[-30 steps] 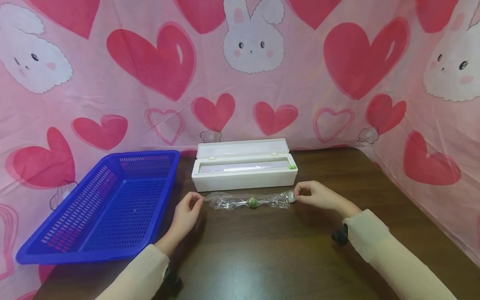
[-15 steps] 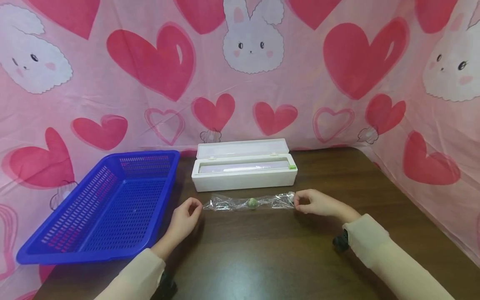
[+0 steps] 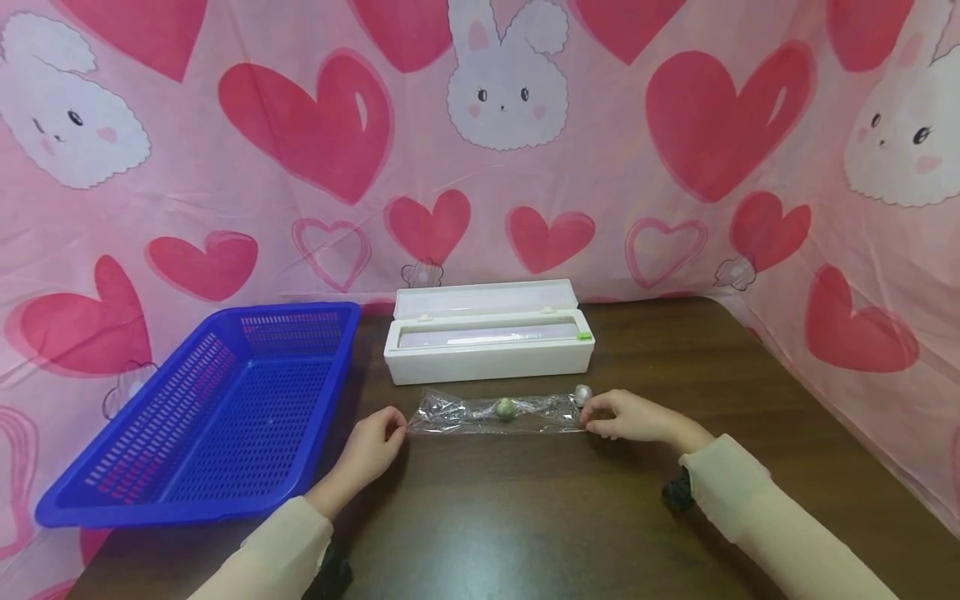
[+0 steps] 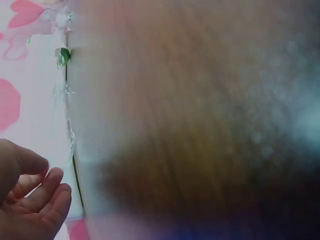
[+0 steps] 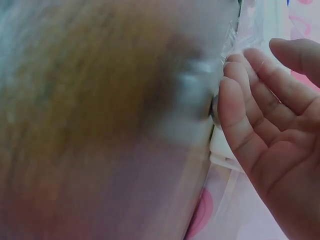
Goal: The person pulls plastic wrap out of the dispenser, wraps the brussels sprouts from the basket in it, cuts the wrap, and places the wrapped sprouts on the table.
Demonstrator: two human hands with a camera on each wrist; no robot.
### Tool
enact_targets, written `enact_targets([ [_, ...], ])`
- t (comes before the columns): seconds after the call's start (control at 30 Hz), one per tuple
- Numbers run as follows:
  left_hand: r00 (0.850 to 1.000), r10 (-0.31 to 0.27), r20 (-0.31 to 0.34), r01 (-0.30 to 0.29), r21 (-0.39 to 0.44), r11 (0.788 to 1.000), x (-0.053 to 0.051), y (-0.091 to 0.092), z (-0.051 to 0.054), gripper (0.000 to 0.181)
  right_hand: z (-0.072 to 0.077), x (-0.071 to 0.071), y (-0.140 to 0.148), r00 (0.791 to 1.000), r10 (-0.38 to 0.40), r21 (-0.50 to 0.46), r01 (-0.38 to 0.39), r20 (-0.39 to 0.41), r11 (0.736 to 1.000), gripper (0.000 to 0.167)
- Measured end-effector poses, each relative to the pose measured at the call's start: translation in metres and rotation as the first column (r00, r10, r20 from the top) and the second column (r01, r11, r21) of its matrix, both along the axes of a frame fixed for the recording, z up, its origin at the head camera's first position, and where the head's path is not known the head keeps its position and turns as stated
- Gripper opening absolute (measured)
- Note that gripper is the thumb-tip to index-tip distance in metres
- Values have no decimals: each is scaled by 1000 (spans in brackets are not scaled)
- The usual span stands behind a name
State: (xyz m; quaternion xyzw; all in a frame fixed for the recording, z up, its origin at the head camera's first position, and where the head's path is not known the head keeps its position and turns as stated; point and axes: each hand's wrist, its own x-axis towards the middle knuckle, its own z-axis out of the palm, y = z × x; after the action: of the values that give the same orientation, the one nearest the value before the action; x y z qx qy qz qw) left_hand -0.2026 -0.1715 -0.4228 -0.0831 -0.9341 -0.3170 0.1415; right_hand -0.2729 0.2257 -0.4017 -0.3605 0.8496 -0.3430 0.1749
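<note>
A strip of clear plastic wrap (image 3: 465,417) lies crinkled across the brown table. A small green ball (image 3: 506,408) sits at its middle, and a small silvery ball (image 3: 582,394) rests near its right end. My left hand (image 3: 367,447) pinches the wrap's left end between thumb and fingertips; its loosely bent fingers (image 4: 44,195) show in the left wrist view. At the right end, my right hand (image 3: 633,415) holds the wrap's front corner. In the right wrist view, its fingers (image 5: 260,95) partly hide the silvery ball, and the grip itself is hard to see.
Just behind the wrap stands a long white dispenser box (image 3: 491,362) with its lid (image 3: 487,298) up and a green slider (image 3: 584,336) at its right. A blue perforated basket (image 3: 176,514) stands at the left. A pink heart-patterned cloth (image 3: 615,133) hangs behind the table.
Both hands have come down and nearer to me. The wrap's front edge has moved toward me, so the strip looks wider. The silvery ball now shows apart from my right fingers.
</note>
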Motion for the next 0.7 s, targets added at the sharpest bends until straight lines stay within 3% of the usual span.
enact_targets([
  [0.1,1000,-15,22,16,-38,999,0,1,0,12,-1,-1,1,999,22,9,-22,-24,1000,12],
  [0.4,999,-45,-5,44,-111,993,-1,1,0,19,-1,0,-2,997,26,-51,-30,-71,998,12],
  [0.6,999,-17,-41,12,-112,994,-5,9,5,18,5,-2,-9,995,-68,-85,61,-77,994,16],
  [0.7,997,-34,-76,27,-87,996,-8,17,9,17,9,-4,-15,988,-128,-104,119,-84,987,18],
])
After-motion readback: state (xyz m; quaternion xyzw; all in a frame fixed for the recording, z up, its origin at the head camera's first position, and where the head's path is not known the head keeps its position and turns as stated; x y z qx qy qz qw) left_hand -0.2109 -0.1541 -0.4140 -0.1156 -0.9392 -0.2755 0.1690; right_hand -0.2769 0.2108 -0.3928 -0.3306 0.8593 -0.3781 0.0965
